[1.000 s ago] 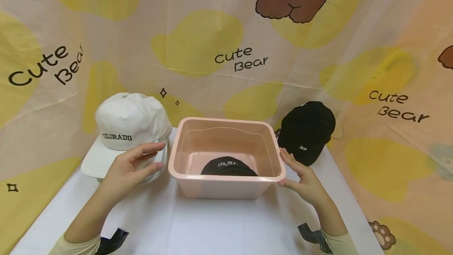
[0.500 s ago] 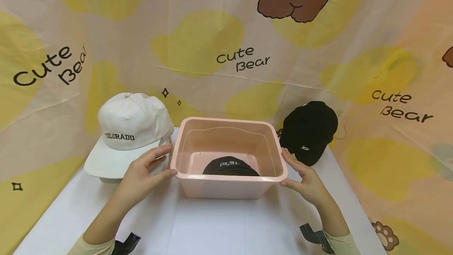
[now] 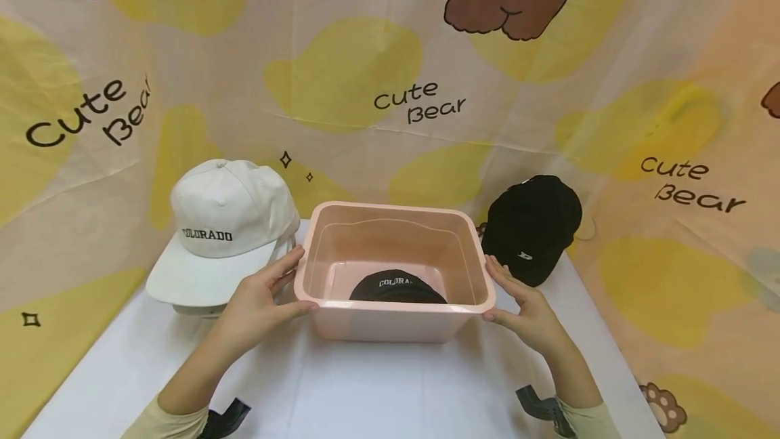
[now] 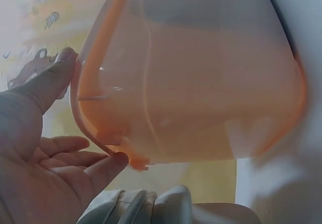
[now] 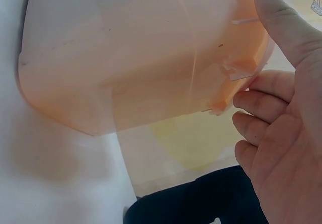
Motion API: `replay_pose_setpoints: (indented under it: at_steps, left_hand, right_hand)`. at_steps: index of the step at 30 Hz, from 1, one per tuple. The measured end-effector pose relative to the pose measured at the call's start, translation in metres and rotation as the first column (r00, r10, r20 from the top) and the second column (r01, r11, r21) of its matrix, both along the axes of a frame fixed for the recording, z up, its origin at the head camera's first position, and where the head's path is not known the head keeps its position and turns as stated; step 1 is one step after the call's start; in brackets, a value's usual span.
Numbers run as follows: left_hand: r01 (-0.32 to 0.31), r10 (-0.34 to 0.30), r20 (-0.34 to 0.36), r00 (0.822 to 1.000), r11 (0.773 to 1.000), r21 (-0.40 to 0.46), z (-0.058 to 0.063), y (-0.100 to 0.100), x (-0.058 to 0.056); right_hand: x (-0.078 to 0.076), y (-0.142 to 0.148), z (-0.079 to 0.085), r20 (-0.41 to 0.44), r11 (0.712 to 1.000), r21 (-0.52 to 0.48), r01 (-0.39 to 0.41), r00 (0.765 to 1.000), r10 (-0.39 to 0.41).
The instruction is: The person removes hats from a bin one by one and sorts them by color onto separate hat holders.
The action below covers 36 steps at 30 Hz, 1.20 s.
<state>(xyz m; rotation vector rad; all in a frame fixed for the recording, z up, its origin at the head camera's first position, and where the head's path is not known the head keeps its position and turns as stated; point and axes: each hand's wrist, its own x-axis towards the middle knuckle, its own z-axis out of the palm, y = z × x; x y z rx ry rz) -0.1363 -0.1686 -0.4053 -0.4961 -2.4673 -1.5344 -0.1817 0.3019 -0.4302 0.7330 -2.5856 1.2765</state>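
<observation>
A pink plastic basin (image 3: 390, 322) stands on the white table. Inside it lies a black cap (image 3: 397, 286) with white lettering, its lower part hidden by the front wall. My left hand (image 3: 258, 303) holds the basin's left end, thumb at the front corner and fingertips at the side rim. At the right end, my right hand (image 3: 525, 307) holds the rim between thumb and fingers. A white cap (image 3: 228, 212) reading COLORADO sits left of the basin, with more headwear partly showing under it. Another black cap (image 3: 531, 225) with a small white mark lies to the right.
A patterned cloth (image 3: 341, 73) with bears and yellow patches hangs behind and beside the table. The white table (image 3: 365, 391) extends in front of the basin. Caps stand close to both ends of the basin.
My left hand has moved right, from in front of the white cap to the basin's left rim, and has taken hold there. The right hand keeps its place on the rim.
</observation>
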Motion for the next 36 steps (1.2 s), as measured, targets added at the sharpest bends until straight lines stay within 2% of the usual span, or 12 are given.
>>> replay_pose_setpoints:
  at_steps: [12, 18, 23, 29, 36]
  left_hand:
    - [-0.006, 0.010, 0.078, 0.997, 0.999, -0.052, -0.001, 0.002, 0.004]
    - [-0.005, 0.005, 0.057, 0.998, 1.000, -0.005, -0.005, 0.004, 0.001]
    - [-0.002, 0.000, 0.044, 0.999, 0.999, 0.043, -0.010, 0.006, -0.003]
    - [-0.013, 0.009, 0.070, 0.998, 0.998, 0.059, -0.011, 0.008, -0.004]
    - [-0.017, 0.014, 0.078, 0.997, 0.999, 0.039, -0.008, 0.008, -0.004]
  right_hand:
    - [0.003, -0.002, 0.001, 0.023, 0.999, 0.029, 0.023, 0.999, -0.024]
    - [0.003, 0.000, -0.001, 0.002, 0.999, 0.032, 0.021, 1.000, -0.021]
    - [0.004, 0.001, -0.001, -0.030, 1.000, 0.006, -0.014, 0.999, 0.014]
    - [0.005, 0.002, 0.004, -0.073, 0.998, 0.021, -0.053, 0.996, 0.054]
    - [0.002, 0.003, 0.012, -0.058, 0.996, 0.066, -0.059, 0.996, 0.062]
